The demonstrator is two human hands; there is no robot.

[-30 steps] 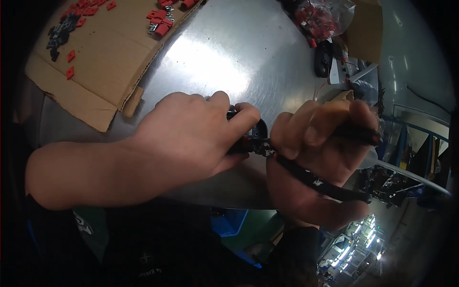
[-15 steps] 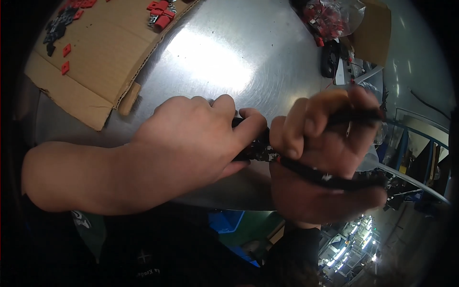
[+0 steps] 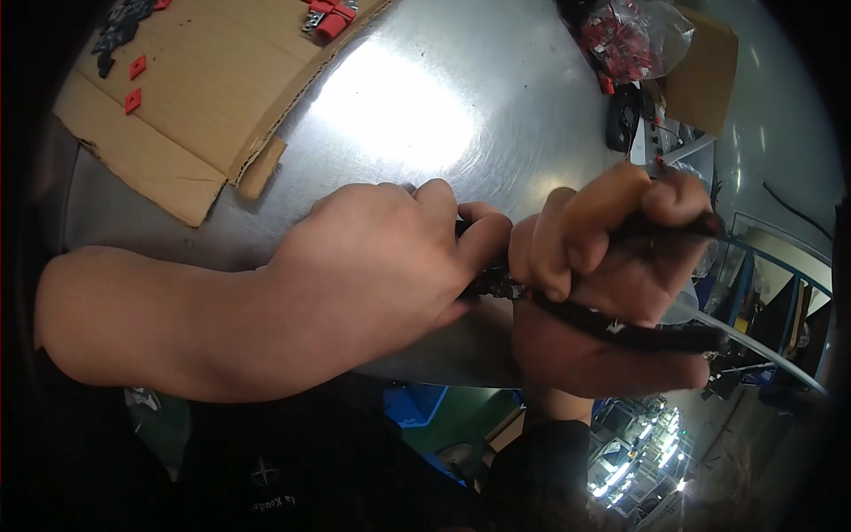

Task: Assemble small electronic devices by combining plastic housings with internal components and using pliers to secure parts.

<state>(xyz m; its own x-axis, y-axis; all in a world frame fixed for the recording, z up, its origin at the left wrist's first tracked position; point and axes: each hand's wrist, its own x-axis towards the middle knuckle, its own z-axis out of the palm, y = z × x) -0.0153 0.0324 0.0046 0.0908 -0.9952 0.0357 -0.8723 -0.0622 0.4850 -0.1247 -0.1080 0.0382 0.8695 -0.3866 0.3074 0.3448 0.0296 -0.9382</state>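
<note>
My right hand (image 3: 612, 206) is closed around a pair of pliers (image 3: 660, 337) with dark handles. One handle lies along the thumb; the fingers curl over the other, and a gap shows between the two. The speckled dark head of the pliers points left, toward my left hand (image 3: 359, 257). That hand is closed, back upward, with its fingertips right at the pliers' head. Whatever lies in its grip is mostly hidden by the fingers; only dark bits show at their edge. Both hands are above the near edge of a shiny metal table (image 3: 408, 115).
A flattened cardboard sheet (image 3: 195, 97) at the left bears small red pieces (image 3: 133, 100), dark pieces (image 3: 115, 31) and red connectors (image 3: 331, 19). At the far right lie a clear bag of red parts (image 3: 625, 40) and a black roundish object (image 3: 624, 117). Below the table edge stands a blue bin (image 3: 415, 403).
The whole view has shifted slightly, so table and hands appear a little further right. Both hands keep their grips, and the right hand with the pliers is less blurred. The pliers' handles remain apart.
</note>
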